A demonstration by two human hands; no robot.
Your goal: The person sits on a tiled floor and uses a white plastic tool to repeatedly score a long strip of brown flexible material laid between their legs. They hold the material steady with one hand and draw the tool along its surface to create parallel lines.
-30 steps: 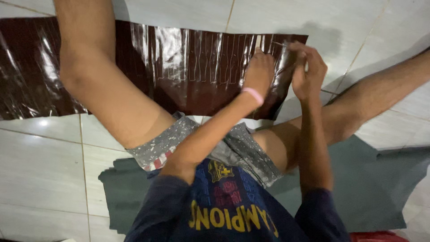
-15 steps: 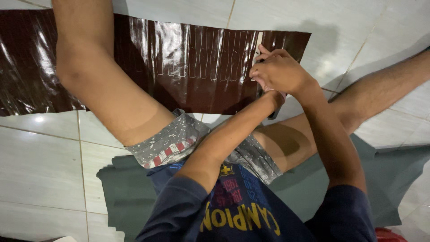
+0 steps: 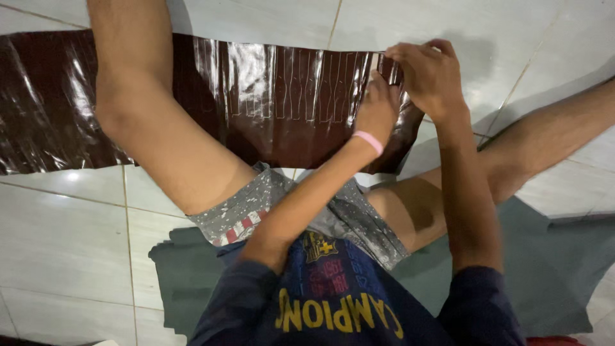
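A pale tiled floor (image 3: 64, 243) is filling the view, and a person is sitting on it with bare legs spread wide. A long sheet of glossy dark brown leather (image 3: 282, 96) is lying flat across the tiles in front of them, running under the left leg (image 3: 147, 122) and reaching to the right leg (image 3: 544, 141); thin pale lines are showing in rows over its middle. A dull grey-green sheet (image 3: 551, 263) is lying under and behind the person. The right hand (image 3: 430, 75) is curling its fingers closed over the top right corner of the leather, pinching the edge. The left hand (image 3: 378, 109), just beside and touching it, is pressing down on the leather with fingers bent; whether it is gripping anything cannot be told. A pink band (image 3: 369, 141) is sitting on the left wrist
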